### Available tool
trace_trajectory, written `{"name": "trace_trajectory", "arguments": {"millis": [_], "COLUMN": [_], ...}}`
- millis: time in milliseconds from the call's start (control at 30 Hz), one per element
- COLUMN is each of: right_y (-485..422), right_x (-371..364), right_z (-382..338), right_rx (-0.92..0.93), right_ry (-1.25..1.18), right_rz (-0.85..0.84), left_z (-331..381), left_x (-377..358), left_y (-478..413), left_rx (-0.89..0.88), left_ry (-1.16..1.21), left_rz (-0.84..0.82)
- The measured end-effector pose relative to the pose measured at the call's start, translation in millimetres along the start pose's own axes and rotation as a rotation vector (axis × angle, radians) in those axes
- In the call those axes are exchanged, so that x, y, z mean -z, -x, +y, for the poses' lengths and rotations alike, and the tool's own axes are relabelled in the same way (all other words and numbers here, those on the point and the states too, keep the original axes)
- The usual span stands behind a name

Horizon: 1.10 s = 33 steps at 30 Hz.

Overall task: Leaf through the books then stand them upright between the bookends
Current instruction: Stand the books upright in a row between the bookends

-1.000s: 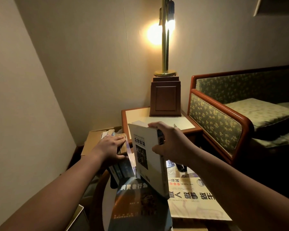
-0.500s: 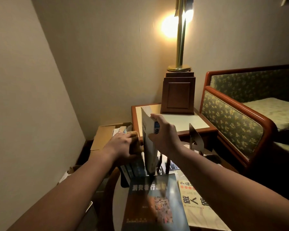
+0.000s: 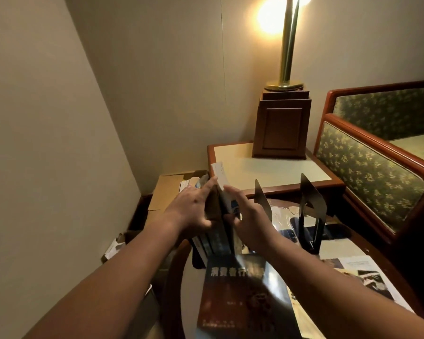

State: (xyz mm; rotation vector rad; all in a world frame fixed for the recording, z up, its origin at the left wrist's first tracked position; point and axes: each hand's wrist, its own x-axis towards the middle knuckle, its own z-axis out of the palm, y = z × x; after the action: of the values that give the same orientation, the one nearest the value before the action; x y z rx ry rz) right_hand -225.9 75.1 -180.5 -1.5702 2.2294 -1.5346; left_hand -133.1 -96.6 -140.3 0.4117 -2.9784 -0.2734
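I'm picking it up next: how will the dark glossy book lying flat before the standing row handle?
The dark book looks large and softbound, so it probably flexes slightly when lifted. Its cover reflects the lamp, so it may feel slippery. Lying flat on the table, it should not tip.

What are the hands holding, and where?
The upright books: left hand grips their left side, right hand presses the white book on its right cover.
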Motion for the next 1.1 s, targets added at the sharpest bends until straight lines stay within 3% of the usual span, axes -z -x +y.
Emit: {"name": "trace_trajectory", "arguments": {"millis": [233, 367, 533, 1100], "right_y": [16.6, 10.4, -14.8, -7.7], "right_x": [-7.1, -4.2, -10.8, -22.1], "right_z": [8.4, 6.1, 11.5, 24.9], "right_rx": [-0.186, -0.48, -0.777, -0.736], "right_ry": [-0.154, -0.53, -0.603, -0.684], "right_rz": [-0.036, -0.05, -0.124, -0.273], "left_z": [2.2, -0.1, 0.7, 10.8], "left_x": [2.2, 0.4, 0.6, 5.7], "left_y": [2.2, 0.2, -1.5, 7.0], "left_rx": [-0.008, -0.012, -0.023, -0.025], "left_ry": [-0.03, -0.022, -0.02, 0.012], "left_rz": [0.01, 0.008, 0.008, 0.021]}}
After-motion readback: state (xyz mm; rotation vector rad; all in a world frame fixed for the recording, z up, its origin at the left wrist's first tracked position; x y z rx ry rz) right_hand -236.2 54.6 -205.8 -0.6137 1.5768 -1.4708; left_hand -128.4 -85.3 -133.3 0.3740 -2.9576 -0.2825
